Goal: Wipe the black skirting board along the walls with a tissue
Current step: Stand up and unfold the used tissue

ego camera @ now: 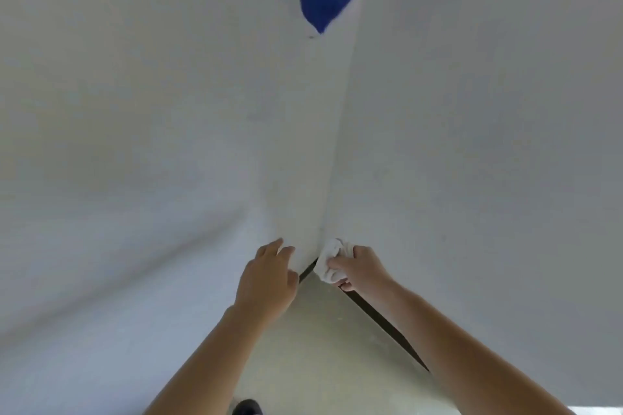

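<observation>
Left wall [135, 145]: your left hand [266, 280] lies flat against it just beside the corner, fingers [283, 251] straight and slightly spread, holding nothing. Acceptable as a brace.

The black skirting board [377, 319] shows as a short strip between your hands and a longer run beside your right forearm.

The tissue [328, 261] is bunched and pressed against the board right at the corner. The curled fingers of your right hand [360, 266] pinch it.

Recommendation: push the wad fully into the angle (dust is likely to gather there). Then draw it along the right-hand run in one firm stroke, covering the board's top edge and face, not the white wall. Refold to a fresh side if it greys. The board's cleanliness cannot be judged from this view.
</observation>
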